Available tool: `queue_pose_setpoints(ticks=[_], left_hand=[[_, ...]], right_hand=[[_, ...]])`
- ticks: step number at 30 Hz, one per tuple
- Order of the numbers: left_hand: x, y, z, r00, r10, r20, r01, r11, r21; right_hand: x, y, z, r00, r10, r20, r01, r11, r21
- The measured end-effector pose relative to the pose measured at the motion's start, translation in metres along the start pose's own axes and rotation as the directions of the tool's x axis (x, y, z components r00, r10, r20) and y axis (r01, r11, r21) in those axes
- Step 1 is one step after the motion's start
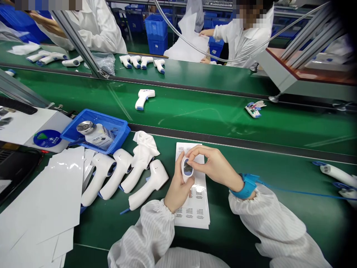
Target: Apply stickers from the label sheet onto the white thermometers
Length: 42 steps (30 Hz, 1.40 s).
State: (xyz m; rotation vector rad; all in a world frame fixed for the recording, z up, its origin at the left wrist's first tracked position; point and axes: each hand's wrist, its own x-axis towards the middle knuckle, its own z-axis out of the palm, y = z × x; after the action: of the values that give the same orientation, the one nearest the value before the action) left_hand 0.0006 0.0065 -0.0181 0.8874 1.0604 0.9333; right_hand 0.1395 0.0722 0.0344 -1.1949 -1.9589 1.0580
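Observation:
My left hand [179, 188] is wrapped round a white infrared thermometer [183, 175], its dark oval screen with a blue surround facing up. My right hand [208, 163] reaches over from the right, thumb and index finger bent in a pinch at the screen's upper right edge. Anything small between those fingertips is hidden. Beneath both hands lies a stack of printed label sheets [199, 212]. To the left, several white infrared thermometers [150, 184] rest in a row on the green bench, one with a white cloth [145, 142] over its head.
A blue tray [122, 136] holds a metal-topped bottle [99, 134]. White sheets [41, 204] cover the bench's left. A blue wrist strap [245, 185] trails its cord rightward. On the green belt [195, 108] lie a thermometer [144, 98] and an opened unit [254, 109]. Two co-workers sit opposite.

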Motion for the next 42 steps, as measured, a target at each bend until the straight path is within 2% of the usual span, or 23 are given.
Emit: queue_pose_setpoints(ticks=[7,13,19,37,42], left_hand=[[-0.002,0.006,0.001,0.999,-0.043,-0.010,0.042,0.998,-0.053],[-0.003,0.009,0.002,0.991,-0.127,-0.044,0.122,0.987,-0.104],[-0.002,0.005,-0.001,0.992,-0.129,-0.006,0.128,0.987,-0.102],[-0.001,0.004,-0.001,0.993,-0.111,-0.027,0.107,0.988,-0.115],[0.004,0.011,0.001,0.989,-0.088,-0.120,0.078,0.993,-0.090]], right_hand=[[0.001,-0.002,0.000,1.000,-0.003,-0.005,0.003,1.000,-0.013],[-0.001,0.000,0.002,0.999,-0.023,-0.032,0.023,1.000,-0.010],[0.000,0.000,0.003,0.998,-0.019,-0.057,0.018,1.000,-0.005],[0.001,-0.001,0.009,0.998,-0.004,-0.070,0.003,1.000,-0.023],[0.000,-0.003,0.010,0.997,0.032,-0.066,-0.033,0.999,-0.020]])
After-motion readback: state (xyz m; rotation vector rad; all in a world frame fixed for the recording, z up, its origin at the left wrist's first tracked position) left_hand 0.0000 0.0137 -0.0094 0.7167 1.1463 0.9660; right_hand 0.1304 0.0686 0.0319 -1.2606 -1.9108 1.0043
